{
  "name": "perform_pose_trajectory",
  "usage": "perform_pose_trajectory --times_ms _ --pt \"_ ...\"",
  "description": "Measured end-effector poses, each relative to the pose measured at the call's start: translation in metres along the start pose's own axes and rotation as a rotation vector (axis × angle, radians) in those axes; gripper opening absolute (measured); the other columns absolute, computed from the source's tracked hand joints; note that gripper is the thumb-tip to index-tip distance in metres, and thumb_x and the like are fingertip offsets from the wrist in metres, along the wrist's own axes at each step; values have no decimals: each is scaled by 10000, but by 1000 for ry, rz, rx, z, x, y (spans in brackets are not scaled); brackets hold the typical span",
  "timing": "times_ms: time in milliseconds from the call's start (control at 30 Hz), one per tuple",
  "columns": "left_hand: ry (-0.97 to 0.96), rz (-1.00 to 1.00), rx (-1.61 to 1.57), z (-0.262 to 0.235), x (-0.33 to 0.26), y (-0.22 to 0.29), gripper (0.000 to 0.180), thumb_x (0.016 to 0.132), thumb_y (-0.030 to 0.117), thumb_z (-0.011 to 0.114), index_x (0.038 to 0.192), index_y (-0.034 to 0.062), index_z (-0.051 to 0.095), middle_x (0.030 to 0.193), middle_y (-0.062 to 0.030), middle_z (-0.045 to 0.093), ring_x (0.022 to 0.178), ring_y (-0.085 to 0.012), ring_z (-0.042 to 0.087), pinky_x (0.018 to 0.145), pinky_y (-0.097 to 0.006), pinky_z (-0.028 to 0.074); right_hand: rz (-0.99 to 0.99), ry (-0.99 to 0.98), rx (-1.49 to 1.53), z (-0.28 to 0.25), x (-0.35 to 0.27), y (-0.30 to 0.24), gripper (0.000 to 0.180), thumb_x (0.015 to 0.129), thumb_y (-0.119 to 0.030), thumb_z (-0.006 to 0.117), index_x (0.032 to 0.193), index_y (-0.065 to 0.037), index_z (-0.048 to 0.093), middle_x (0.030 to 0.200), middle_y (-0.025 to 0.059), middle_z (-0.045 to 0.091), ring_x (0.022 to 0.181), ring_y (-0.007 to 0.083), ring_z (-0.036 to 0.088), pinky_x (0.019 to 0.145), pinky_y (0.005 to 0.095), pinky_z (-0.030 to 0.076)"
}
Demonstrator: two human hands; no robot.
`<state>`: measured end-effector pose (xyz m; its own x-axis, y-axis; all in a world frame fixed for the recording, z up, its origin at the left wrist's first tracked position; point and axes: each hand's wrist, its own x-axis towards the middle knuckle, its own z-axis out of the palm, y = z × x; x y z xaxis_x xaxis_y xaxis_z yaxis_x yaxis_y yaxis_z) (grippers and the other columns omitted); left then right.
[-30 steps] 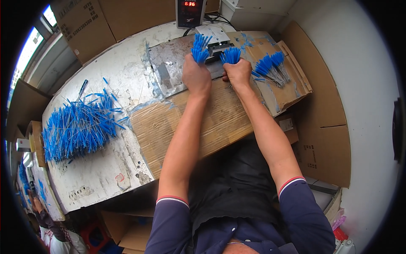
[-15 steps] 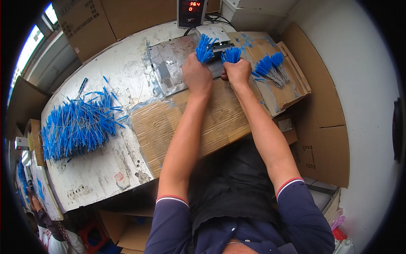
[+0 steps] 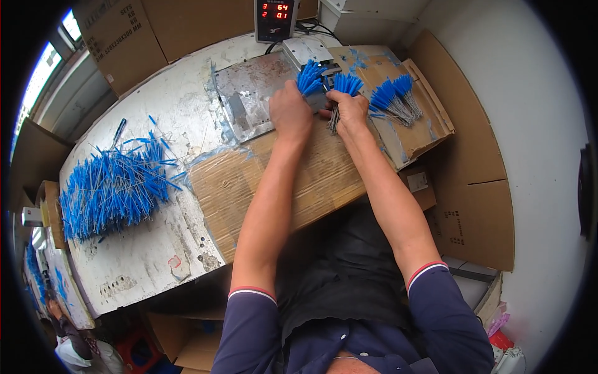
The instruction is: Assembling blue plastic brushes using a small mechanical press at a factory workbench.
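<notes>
My left hand [image 3: 291, 113] is closed around a bunch of thin wire sticks with blue ends [image 3: 310, 77]; the blue ends fan out above the fist. Close on its right, my right hand [image 3: 350, 111] grips a second bunch [image 3: 346, 83], blue ends up, with the bare grey wires hanging below the fingers. Both bunches are beside a small dark metal fixture [image 3: 329, 73] at the far side of the table, which they partly hide. Two more bunches [image 3: 396, 100] lie on a cardboard box to the right of my right hand.
A large heap of the same sticks [image 3: 115, 187] covers the table's left part. A metal plate [image 3: 249, 93] and a taped cardboard sheet [image 3: 274, 181] lie under my arms. Behind stands a counter with red digits [image 3: 274, 20]. At the lower left, another person's hand [image 3: 55, 308] works.
The left bunch has moved a little right and nearer, closer to the right bunch. Wires now show below my right hand. The counter's red digits have changed.
</notes>
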<state>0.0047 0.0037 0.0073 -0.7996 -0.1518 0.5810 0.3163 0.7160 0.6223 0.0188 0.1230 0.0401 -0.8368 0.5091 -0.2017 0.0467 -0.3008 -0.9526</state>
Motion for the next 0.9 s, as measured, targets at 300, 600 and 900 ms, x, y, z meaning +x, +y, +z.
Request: perform_pose_trajectory --times_ms 300,600,900 --pt "-48 85 -11 0 -1 -1 156 813 6 599 967 30 599 846 -199 651 846 -399 622 760 -514 482 2 -112 -44 -19 0 -1 101 753 66 712 789 20 630 713 104 639 539 197 627 456 319 562" --pt "-60 92 78 1 -1 -5 158 808 -2 598 963 21 605 866 -187 659 856 -389 645 760 -487 504 -50 -138 -156 -18 8 2 100 725 61 719 717 16 630 666 104 634 498 197 621 420 309 524" --pt "72 -80 -4 -1 2 -6 177 825 7 632 991 13 572 869 -204 658 854 -412 641 744 -512 485 -82 -10 -320 -4 27 6 118 680 27 743 660 89 645 665 144 661 480 229 652 393 334 527"
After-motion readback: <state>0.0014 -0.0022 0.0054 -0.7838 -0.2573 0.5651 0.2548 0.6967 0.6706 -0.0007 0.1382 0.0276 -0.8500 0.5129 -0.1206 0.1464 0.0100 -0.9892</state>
